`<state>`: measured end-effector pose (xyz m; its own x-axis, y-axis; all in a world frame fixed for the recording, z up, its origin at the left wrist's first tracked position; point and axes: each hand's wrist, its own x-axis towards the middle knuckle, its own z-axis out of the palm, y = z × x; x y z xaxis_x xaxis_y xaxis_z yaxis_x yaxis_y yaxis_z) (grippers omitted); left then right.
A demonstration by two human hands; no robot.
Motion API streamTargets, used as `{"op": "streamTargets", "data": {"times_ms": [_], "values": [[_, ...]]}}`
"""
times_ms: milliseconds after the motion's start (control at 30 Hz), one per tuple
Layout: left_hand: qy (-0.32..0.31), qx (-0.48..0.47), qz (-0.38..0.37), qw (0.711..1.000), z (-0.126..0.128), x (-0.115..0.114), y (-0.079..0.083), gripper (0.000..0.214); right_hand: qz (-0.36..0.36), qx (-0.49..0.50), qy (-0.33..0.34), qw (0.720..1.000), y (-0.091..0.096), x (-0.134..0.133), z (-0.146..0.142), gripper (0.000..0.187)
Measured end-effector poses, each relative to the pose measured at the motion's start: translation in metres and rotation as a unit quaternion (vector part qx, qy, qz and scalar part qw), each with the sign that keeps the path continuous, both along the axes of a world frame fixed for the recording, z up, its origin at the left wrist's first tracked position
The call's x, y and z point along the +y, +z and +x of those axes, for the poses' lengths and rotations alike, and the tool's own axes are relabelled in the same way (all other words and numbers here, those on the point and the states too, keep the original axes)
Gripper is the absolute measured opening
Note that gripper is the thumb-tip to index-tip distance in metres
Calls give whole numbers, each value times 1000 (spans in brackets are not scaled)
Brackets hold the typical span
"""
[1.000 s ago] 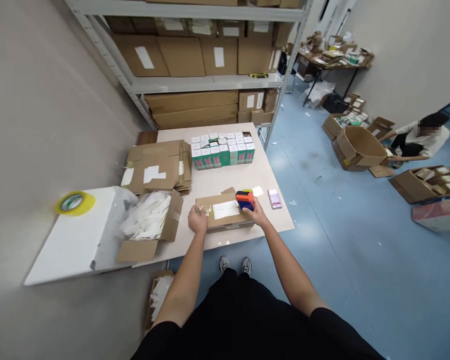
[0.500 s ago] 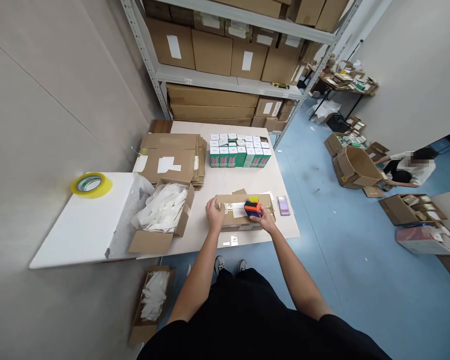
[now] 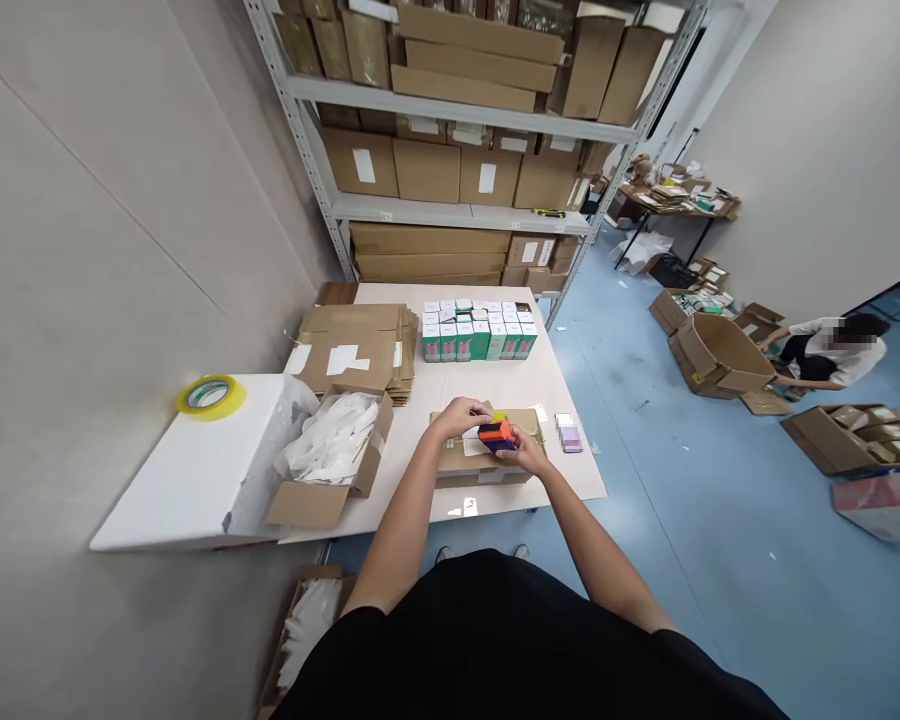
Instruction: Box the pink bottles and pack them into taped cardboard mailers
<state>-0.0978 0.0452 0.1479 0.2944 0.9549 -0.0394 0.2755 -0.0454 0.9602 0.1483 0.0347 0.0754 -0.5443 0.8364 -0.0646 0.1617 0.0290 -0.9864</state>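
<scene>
A closed cardboard box (image 3: 457,459) lies flat on the table in front of me, with a white label on top. Above it my right hand (image 3: 523,452) grips an orange and dark-blue tape dispenser (image 3: 497,435) with a yellow part at its back. My left hand (image 3: 463,415) reaches over the box, its fingers closed at the dispenser's upper left side; its fingertips are partly hidden. To the right of the box lies a small purple and white item (image 3: 568,433), blurred.
Green and white boxes (image 3: 480,342) stand in rows at the back. Flattened cartons (image 3: 349,345) and an open box of white bags (image 3: 330,435) are on the left. A yellow tape roll (image 3: 211,398) lies on a white block. Behind rises a shelf (image 3: 450,212). A person (image 3: 825,355) crouches by cartons.
My left hand has moved from the box's left end to the dispenser. The dispenser is shifted slightly left and tilted. My view has tipped up, showing more of the shelf.
</scene>
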Motion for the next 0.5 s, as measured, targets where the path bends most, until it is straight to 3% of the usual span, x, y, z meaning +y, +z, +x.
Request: {"op": "streamTargets", "data": {"times_ms": [200, 500], "values": [[120, 18, 14, 993, 8, -8, -4, 25, 68, -75, -1, 995, 6, 7, 6, 56], [282, 60, 46, 956, 11, -8, -17, 17, 91, -114, -33, 989, 12, 23, -4, 44]]}}
